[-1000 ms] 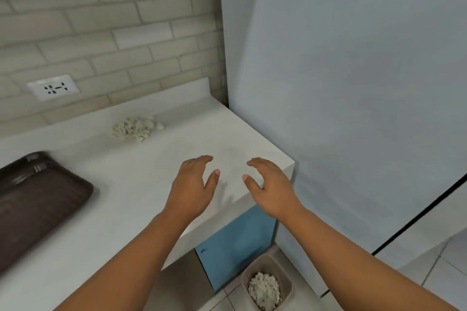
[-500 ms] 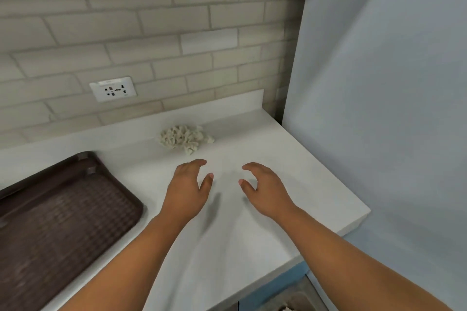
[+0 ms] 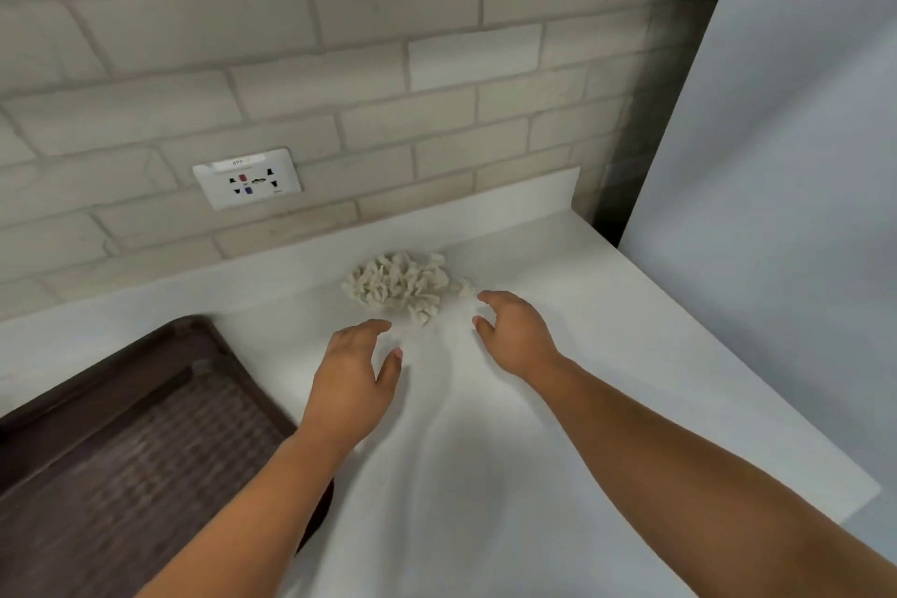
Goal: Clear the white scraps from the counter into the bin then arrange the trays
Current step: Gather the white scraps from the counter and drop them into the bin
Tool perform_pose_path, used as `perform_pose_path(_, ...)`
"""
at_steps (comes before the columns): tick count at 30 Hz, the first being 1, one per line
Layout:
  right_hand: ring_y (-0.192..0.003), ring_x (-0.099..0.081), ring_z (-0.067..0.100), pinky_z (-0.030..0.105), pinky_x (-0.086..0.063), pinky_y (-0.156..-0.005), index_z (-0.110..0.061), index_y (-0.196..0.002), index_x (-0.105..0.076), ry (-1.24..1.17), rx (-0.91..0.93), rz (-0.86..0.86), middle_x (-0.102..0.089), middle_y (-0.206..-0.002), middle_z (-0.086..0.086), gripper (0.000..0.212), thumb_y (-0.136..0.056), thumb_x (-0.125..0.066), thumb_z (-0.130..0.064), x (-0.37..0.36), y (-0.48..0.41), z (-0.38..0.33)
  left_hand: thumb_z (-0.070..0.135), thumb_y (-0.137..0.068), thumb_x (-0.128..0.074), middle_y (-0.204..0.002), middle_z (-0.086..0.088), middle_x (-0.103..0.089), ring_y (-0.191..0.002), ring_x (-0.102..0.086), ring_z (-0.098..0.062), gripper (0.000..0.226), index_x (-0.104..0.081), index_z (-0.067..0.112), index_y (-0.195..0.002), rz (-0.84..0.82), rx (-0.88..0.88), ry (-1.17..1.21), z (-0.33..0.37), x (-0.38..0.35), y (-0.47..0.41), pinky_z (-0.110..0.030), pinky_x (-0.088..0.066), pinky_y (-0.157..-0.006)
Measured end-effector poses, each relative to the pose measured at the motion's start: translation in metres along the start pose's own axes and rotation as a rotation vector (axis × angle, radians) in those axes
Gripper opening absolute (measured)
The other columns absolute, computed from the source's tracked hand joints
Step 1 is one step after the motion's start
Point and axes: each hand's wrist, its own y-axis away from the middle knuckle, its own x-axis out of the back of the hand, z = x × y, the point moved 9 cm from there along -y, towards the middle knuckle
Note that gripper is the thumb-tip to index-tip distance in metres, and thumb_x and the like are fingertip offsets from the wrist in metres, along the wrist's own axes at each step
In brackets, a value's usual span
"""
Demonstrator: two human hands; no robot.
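Loose heap of small pale white scraps (image 3: 395, 286) on white counter (image 3: 558, 403) near backsplash; left hand (image 3: 352, 379) and right hand (image 3: 514, 335) just short, fingers apart, empty; likely light, crumbly, so cup from both flanks

Two arms are all I can see of this person. The left hand (image 3: 352, 376) and the right hand (image 3: 517, 335) are bare. Behind them, the left forearm (image 3: 252, 490) and the right forearm (image 3: 704, 461) show plain skin right up to where they pass out of sight. Both forearms are slim and smooth, narrowing at the wrists just behind the palms. The fingers are slender. On the inner side of each hand a short, pale nail shows: the left thumbnail (image 3: 397, 353) and the right thumbnail (image 3: 478, 321).
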Motion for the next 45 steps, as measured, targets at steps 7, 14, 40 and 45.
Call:
perform_pose_path(7,-0.130,-0.042,0.030,0.040,-0.044,-0.103,-0.017,-0.146,-0.037,0.153,-0.056,-0.047,-0.037,-0.149,0.009,0.054,-0.096,-0.050,-0.031,-0.036,-0.068,0.004,0.025,-0.091,-0.065,-0.124,0.001,-0.063,-0.121,-0.050,-0.018,0.039,-0.059,0.015,-0.128,0.004,-0.040,-0.024,-0.027,-0.005,-0.031,-0.021,-0.040,-0.092)
perform_pose_path(14,-0.104,-0.056,0.028,0.030,-0.046,-0.089,-0.014,-0.117,-0.064,0.136,0.010,-0.061,-0.055,-0.120,0.008,0.029,-0.094,-0.048,-0.014,-0.051,-0.084,0.000,0.026,-0.091,-0.065,-0.126,0.001,-0.062,-0.122,-0.051,-0.020,0.040,-0.058,0.015,-0.128,-0.037,-0.056,-0.023,-0.034,-0.028,-0.059,-0.023,-0.041,-0.095)
perform_pose_path(40,-0.059,-0.042,0.017,0.031,-0.037,-0.061,-0.013,-0.068,-0.041,-0.222,-0.217,0.085,-0.045,-0.062,0.000,0.040,-0.101,-0.044,-0.036,0.050,0.027,0.082,0.030,-0.097,-0.049,-0.104,-0.003,-0.065,-0.099,-0.058,-0.027,0.020,-0.064,0.021,-0.107,-0.262,-0.278,-0.416,0.058,-0.136,-0.154,-0.036,-0.043,-0.082)
perform_pose_path(45,-0.057,-0.045,0.009,0.020,-0.035,-0.055,-0.015,-0.073,-0.048,-0.261,-0.247,0.084,-0.050,-0.063,-0.005,0.039,-0.094,-0.053,-0.048,0.071,0.053,0.078,0.029,-0.103,-0.040,-0.102,-0.011,-0.065,-0.093,-0.064,-0.026,0.027,-0.060,0.012,-0.100,-0.271,0.054,0.202,0.067,-0.104,-0.135,-0.037,-0.050,-0.089)
